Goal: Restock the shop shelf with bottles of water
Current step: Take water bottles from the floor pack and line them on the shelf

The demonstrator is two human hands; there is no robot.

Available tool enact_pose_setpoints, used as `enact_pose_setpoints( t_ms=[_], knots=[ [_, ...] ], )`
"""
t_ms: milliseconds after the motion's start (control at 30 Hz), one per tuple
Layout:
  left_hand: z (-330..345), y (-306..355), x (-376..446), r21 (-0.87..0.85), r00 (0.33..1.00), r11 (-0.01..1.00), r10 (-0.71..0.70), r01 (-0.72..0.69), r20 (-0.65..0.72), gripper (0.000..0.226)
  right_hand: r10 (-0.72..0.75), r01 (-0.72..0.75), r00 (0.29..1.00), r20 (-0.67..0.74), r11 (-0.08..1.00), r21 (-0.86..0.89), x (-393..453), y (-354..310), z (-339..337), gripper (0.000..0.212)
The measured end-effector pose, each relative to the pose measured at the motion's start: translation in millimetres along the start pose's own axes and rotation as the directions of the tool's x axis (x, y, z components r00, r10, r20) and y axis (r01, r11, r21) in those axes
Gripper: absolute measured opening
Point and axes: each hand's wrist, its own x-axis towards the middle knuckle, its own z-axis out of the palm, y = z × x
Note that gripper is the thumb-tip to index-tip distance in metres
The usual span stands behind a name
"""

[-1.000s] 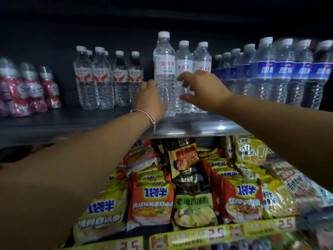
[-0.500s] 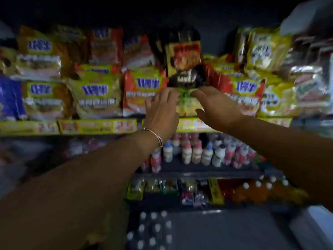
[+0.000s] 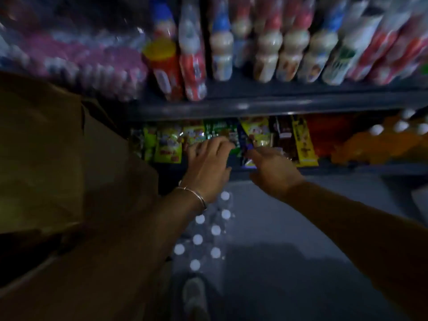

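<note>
Two hands are in view, both empty. The left hand [image 3: 208, 165], with a bangle [image 3: 193, 195] at the wrist, has its fingers loosely spread and relaxed; the right hand [image 3: 273, 172] is likewise slack-fingered, gripping nothing. Both are reaching downward, held in front of the lowest shelf [image 3: 335, 169] without touching its stock, as far as the blurred frame allows one to tell.

The task's goods, the pack of water bottles [image 3: 203, 237], stands on the floor [image 3: 301, 228] at six o'clock from the left hand, directly below that wrist. Only the white caps show clearly; the bodies are dim, and whether a wrap binds them cannot be determined.

Surroundings: small milk-drink bottles [image 3: 266, 56] line the upper shelf at twelve o'clock; snack packets [image 3: 169, 147] sit on the lower shelf at eleven o'clock from the left hand; orange drink bottles [image 3: 382, 140] lie at two o'clock from the right hand. A cardboard box [image 3: 58, 147] stands at nine o'clock.

Assessment: the step in hand appears to be the fetch, going down to the floor supply for more bottles. The next move calls for lowering both hands to the caps and closing round bottle necks or bodies. Poor light and closely packed bottles argue for a deliberate, separate grasp in each hand.
</note>
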Motion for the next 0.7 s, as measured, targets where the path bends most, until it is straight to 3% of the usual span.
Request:
enact_pose_setpoints(
  t_ms=[133, 267, 500, 567, 700],
  knots=[
    [84.1, -35.8, -24.9, -0.032, 0.995, 0.998, -0.057, 0.060, 0.076, 0.044, 0.086, -0.090, 0.981, 0.171, 0.996, 0.015, 8.8, 9.3, 96.4, 0.048],
    [154.5, -64.2, -38.1, -0.067, 0.991, 0.993, -0.094, 0.100, 0.091, 0.045, 0.182, -0.211, 0.952, 0.246, 0.973, 0.098, 27.0, 17.9, 181.2, 0.067],
    [230.9, -107.6, -47.6, -0.064, 0.989, 0.994, -0.084, 0.092, 0.125, 0.053, 0.358, -0.489, 0.854, 0.377, 0.800, 0.348, 65.4, 27.4, 278.5, 0.091],
    [242.7, -113.4, -48.4, -0.042, 0.980, 0.994, -0.096, 0.105, 0.173, 0.057, 0.369, -0.522, 0.837, 0.404, 0.759, 0.389, 72.4, 28.9, 294.1, 0.088],
    [259.6, -121.8, -48.4, -0.043, 0.976, 0.994, -0.087, 0.097, 0.202, 0.054, 0.348, -0.481, 0.864, 0.364, 0.784, 0.393, 78.9, 33.7, 312.6, 0.060]
  ],
)
